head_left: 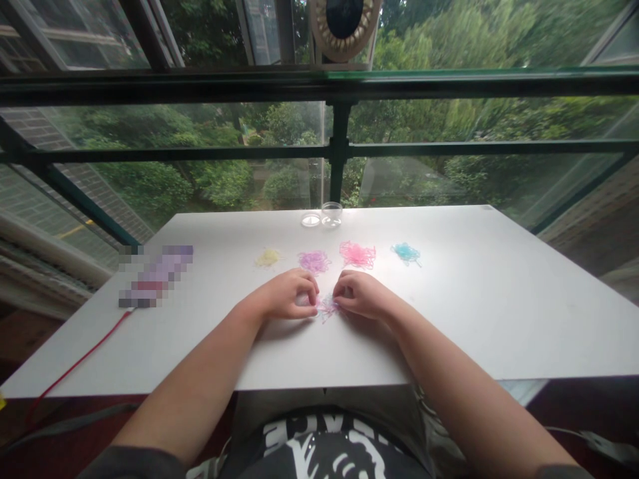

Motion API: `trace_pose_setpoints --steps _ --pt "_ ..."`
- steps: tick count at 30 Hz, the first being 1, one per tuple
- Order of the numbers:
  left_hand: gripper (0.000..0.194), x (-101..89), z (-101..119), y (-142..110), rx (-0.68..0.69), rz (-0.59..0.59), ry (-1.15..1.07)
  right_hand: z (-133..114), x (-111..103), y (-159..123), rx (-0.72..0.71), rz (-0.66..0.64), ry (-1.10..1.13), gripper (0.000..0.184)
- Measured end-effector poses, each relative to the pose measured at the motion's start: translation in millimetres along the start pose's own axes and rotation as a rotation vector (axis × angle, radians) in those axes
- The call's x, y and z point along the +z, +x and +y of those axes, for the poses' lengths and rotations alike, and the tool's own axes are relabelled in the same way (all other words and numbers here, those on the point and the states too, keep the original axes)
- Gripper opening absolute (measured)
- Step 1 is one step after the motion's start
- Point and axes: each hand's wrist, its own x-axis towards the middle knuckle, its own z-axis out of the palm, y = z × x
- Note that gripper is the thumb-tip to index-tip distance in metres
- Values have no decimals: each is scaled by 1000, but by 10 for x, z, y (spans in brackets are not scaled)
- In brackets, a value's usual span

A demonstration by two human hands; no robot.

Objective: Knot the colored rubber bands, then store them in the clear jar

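A mixed pile of small, thin, coloured rubber bands (328,307) lies on the white table between my two hands. My left hand (292,294) rests at the pile's left side, fingers curled and a gap showing between thumb and forefinger. On the right side, my right hand (362,294) has its thumb and fingertips pinched together at the pile's edge; what is in the pinch is too small to make out. Beyond my hands sit separate heaps of yellow bands (268,257), purple bands (314,261), pink bands (358,254) and blue bands (406,252).
At the back edge of the table (499,299) stand a clear round container (331,215) and a clear lid (310,220). A blurred-out purple object (157,276) with a red cable (84,356) lies at the left. Windows with green rails rise behind.
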Motion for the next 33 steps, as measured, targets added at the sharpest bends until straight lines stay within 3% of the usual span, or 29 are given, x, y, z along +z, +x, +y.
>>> trace_pose_setpoints --steps 7,18,33 --pt "13 103 -5 93 -63 96 81 6 13 -9 -36 34 0 7" --pt "17 233 -32 161 -86 150 77 31 16 -11 -27 47 64 11" --pt "9 236 -18 170 -63 151 -49 120 29 -7 30 21 225 11"
